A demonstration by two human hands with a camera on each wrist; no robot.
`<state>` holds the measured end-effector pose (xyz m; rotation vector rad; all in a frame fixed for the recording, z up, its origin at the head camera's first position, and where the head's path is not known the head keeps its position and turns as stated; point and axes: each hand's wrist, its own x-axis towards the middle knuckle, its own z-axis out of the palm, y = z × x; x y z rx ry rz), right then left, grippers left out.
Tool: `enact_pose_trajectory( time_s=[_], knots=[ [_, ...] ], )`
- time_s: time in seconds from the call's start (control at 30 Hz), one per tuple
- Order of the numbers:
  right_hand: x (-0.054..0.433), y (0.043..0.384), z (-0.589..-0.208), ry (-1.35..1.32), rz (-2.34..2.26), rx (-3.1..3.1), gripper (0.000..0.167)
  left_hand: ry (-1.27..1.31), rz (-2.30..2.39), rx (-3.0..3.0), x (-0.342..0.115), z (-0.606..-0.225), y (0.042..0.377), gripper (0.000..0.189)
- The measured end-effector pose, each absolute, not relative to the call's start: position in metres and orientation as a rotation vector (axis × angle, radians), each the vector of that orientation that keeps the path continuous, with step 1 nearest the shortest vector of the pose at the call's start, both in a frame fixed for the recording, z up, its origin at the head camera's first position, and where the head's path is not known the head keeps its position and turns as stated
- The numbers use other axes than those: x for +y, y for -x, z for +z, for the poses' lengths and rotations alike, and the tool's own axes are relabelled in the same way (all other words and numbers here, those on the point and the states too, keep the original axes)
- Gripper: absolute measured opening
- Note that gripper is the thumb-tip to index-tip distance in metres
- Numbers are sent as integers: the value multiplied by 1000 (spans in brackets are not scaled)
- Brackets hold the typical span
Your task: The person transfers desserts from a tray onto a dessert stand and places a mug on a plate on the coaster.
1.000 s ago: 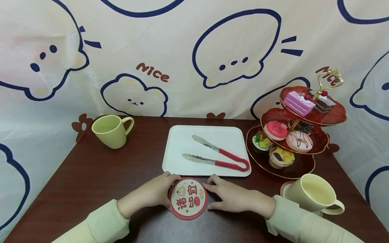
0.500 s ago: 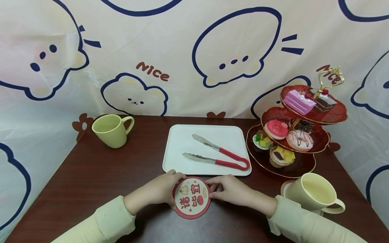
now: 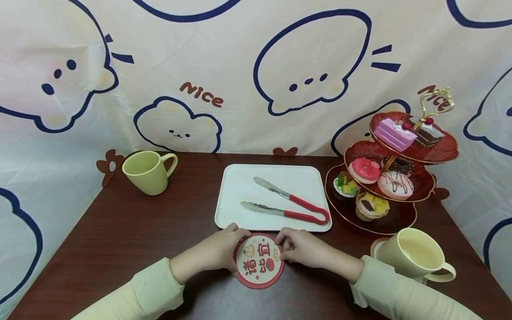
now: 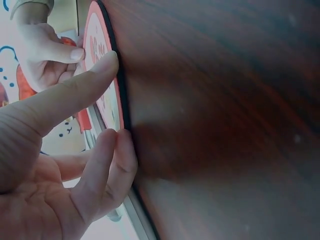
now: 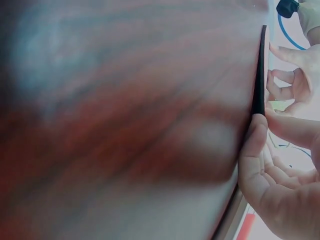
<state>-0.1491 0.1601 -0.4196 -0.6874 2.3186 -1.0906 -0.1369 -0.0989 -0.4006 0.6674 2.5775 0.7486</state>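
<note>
A round coaster (image 3: 259, 261) with a red border and red printed characters lies on the table before me. My left hand (image 3: 221, 251) holds its left side. In the left wrist view the thumb and fingertips sit on the rim of the coaster (image 4: 97, 37). At the right edge, my right hand (image 3: 306, 250) pinches the rim between thumb and forefinger. The right wrist view has the black underside of the coaster (image 5: 259, 87) showing as a thin wedge, tilted up slightly from the tabletop.
Behind the hands is a white tray (image 3: 236, 191) bearing red-handled tongs (image 3: 306, 217). A green mug (image 3: 146, 173) stands back left; another mug (image 3: 418, 253) stands on a coaster (image 3: 376, 246) by my right sleeve. A three-tier stand (image 3: 442, 153) holds cakes and donuts.
The coaster has slid a little to the right, with my left hand moving along. My right hand's spread fingers have drawn together and now pinch its right edge.
</note>
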Motion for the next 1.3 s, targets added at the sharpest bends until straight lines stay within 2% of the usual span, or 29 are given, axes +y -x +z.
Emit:
enact_pose_trajectory(
  time_s=[0.4,0.87,1.3],
  knots=[
    [170,148,-418,781,-958,2383,24,-780,751,2534,-93,-404,138,84],
    [187,150,-416,763,-942,2373,21,-858,751,2505,-85,-404,140,72],
    [204,147,-416,752,-955,2360,20,-927,1004,2387,-94,-404,147,36]
  ],
)
